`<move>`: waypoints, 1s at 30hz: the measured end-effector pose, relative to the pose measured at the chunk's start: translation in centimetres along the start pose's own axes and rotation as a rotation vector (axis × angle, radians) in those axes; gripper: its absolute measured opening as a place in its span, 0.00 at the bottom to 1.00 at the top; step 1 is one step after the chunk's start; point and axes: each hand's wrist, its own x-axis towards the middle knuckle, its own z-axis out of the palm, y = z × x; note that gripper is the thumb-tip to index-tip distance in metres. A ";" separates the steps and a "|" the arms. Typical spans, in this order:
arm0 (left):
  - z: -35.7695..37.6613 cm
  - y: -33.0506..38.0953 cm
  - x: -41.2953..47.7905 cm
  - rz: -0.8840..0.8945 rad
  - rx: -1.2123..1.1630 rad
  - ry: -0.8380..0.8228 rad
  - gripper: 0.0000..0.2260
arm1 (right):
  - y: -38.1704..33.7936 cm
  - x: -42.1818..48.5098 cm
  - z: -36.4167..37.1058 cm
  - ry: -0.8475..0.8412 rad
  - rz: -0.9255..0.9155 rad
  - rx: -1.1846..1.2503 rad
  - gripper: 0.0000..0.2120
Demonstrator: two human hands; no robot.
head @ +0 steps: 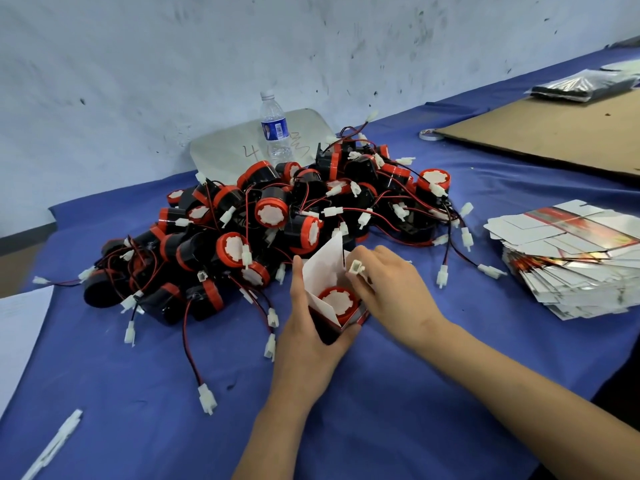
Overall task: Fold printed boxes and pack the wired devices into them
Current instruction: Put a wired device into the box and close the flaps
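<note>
My left hand (304,337) grips a small printed box (329,271) from the left and below; its white flaps stand open. Inside the box sits a black and red wired device (337,303) with its white disc facing up. My right hand (391,289) pinches that device's white connector (356,267) at the box's right rim. Behind the box lies a big pile of the same devices (263,216) with red and black wires. A stack of flat printed boxes (568,261) lies at the right.
A water bottle (275,129) stands behind the pile against the wall, on a grey bag. Brown cardboard (554,133) and a tape roll (427,134) lie far right. A white pen (55,445) and paper (20,323) lie at the left on the blue cloth (138,393).
</note>
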 end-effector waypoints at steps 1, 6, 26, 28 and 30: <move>0.0 0.0 0.0 -0.002 -0.002 0.000 0.50 | 0.0 0.2 -0.1 -0.009 -0.016 0.033 0.02; 0.1 -0.3 0.1 0.020 -0.009 -0.030 0.50 | -0.3 0.3 -0.8 -0.035 -0.011 0.233 0.10; 0.1 0.4 0.0 0.106 0.065 0.009 0.47 | 1.6 0.4 0.6 0.308 0.093 0.383 0.11; 0.1 0.5 0.0 0.105 0.065 0.011 0.47 | 1.5 0.5 0.6 0.327 0.126 0.483 0.09; 0.1 0.6 -0.1 0.100 0.059 0.011 0.46 | 1.3 0.5 0.4 0.332 0.128 0.520 0.09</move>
